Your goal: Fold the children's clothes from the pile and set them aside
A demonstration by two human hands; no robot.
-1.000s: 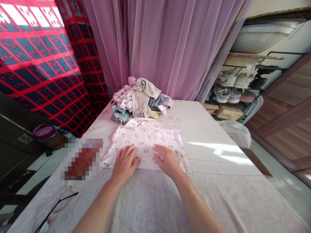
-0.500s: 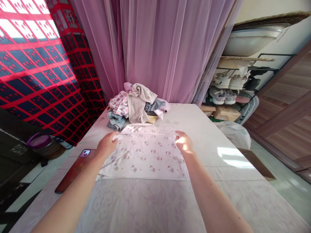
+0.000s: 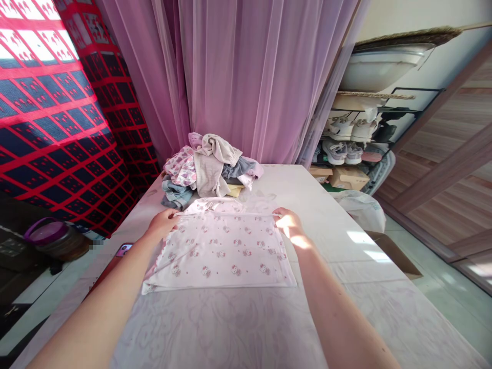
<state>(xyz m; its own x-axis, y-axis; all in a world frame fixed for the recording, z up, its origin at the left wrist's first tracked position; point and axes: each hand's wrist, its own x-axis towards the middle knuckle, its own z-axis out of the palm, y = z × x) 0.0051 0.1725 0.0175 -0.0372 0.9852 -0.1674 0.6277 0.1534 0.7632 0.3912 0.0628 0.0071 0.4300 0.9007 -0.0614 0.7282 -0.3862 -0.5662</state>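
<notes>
A pale pink garment (image 3: 223, 251) printed with small cartoon kitten faces lies spread on the table, its near edge roughly straight. My left hand (image 3: 163, 223) pinches its upper left corner, and my right hand (image 3: 286, 223) pinches the upper right one. Between the two hands the far edge is pulled taut. Beyond that edge, a bunched part with the same print (image 3: 215, 205) lies towards the pile; whether it belongs to the same garment I cannot tell. Partly covered by my left forearm is a phone (image 3: 123, 249).
A heap of crumpled clothes (image 3: 211, 164) sits at the table's (image 3: 230, 328) far end, before a purple curtain (image 3: 246, 77). Right of the table are a shoe rack (image 3: 346, 136), a plastic bag (image 3: 361, 207) and a cardboard box (image 3: 395, 253). A purple-lidded jar (image 3: 54, 236) stands at left.
The view has shifted slightly, moving the surroundings left in the picture. Both hands still grip the garment, which looks flatter and a little wider at its near left corner.
</notes>
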